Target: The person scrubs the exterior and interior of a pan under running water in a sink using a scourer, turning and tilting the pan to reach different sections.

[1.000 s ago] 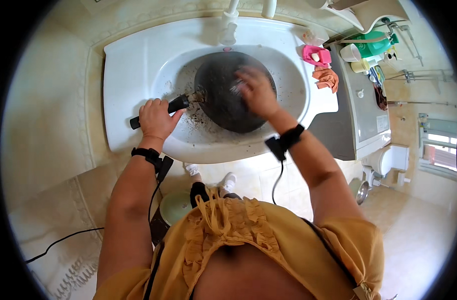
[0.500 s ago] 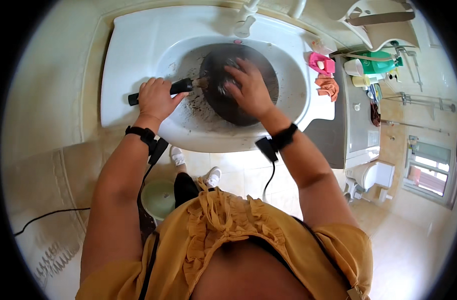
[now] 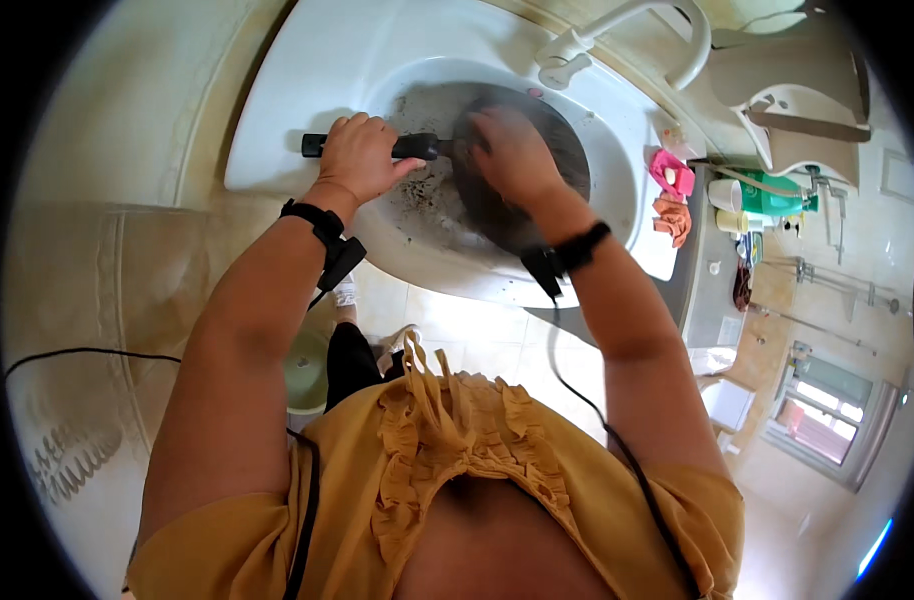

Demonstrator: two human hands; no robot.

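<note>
A dark round frying pan (image 3: 492, 215) lies in the white washbasin (image 3: 277, 130), its black handle (image 3: 417, 147) pointing left. My left hand (image 3: 357, 158) is wrapped round that handle. My right hand (image 3: 517, 158) presses down on the inside of the pan; motion smears its fingers, and whatever may be beneath them is hidden. Dark specks and grime are scattered over the basin's bottom left of the pan.
A white faucet (image 3: 567, 60) rises behind the basin. On the right rim sit a pink soap dish (image 3: 670, 175) and an orange cloth (image 3: 671, 220). Beyond is a grey counter (image 3: 705, 285) with a green bottle (image 3: 767, 195). A pale green bucket (image 3: 305, 375) stands on the floor.
The whole view has shifted and tilted, so the basin sits further right. My right hand has moved over the pan's surface, its fingers now blurred. My left hand still grips the handle.
</note>
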